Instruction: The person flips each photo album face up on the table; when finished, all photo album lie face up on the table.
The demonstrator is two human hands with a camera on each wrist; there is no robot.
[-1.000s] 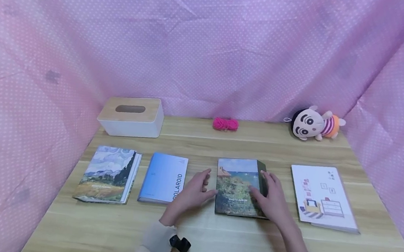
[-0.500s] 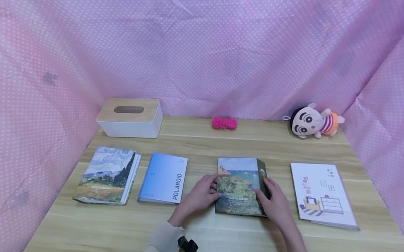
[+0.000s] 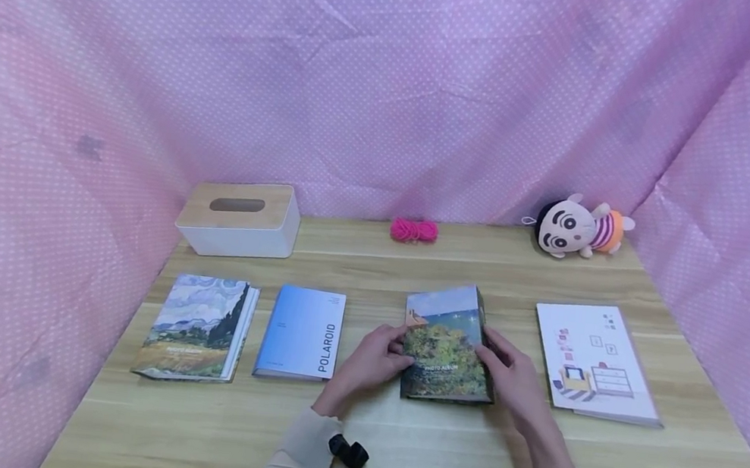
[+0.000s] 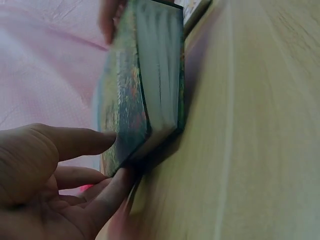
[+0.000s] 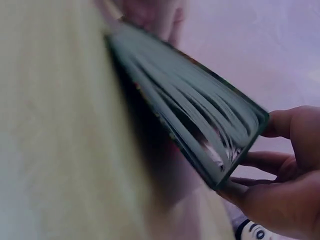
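A photo album [image 3: 447, 348] with a painted seaside cover is between both hands in the head view. My left hand [image 3: 372, 359] pinches its left edge, thumb on the cover and fingers beneath, as the left wrist view shows with the thumb [image 4: 95, 142]. Across from it, my right hand [image 3: 513, 374] grips the right edge, the spine side. In the right wrist view the album [image 5: 190, 100] slants up off the table towards the right hand [image 5: 285, 165], and its page edges fan slightly.
Left of the album lie a blue Polaroid album [image 3: 299, 333] and a landscape photo album [image 3: 193, 329]. A white album [image 3: 598, 360] lies on the right. Along the back are a tissue box [image 3: 239, 220], pink yarn [image 3: 413, 230] and a plush doll [image 3: 577, 229].
My left hand has moved right to the album and taken its left edge. The right hand now grips the other edge, and that side of the album has tilted up.
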